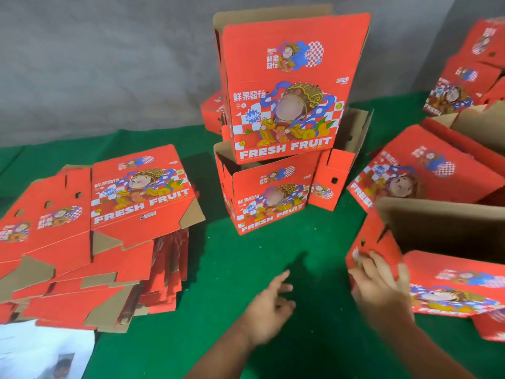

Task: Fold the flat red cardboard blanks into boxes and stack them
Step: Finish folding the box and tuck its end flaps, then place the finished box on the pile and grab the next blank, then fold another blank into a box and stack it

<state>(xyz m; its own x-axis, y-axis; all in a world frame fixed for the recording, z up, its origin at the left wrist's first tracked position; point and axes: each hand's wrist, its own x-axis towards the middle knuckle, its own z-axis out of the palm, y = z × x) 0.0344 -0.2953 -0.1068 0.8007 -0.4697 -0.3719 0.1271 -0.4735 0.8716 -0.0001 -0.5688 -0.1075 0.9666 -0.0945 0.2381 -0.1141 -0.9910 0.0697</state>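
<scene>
Two folded red boxes stand stacked in the middle of the green desk [273, 269]: the top box [287, 86] sits in the open bottom box [262, 198]. A pile of flat blanks [95, 233] lies on the left, too many to count. More boxes [470, 72] lie at the right. The right hand [382, 283] holds a half-folded box [442, 236] by its flap, fingers curled on it. The left hand [270, 305] hovers, fingers loose, holding nothing.
</scene>
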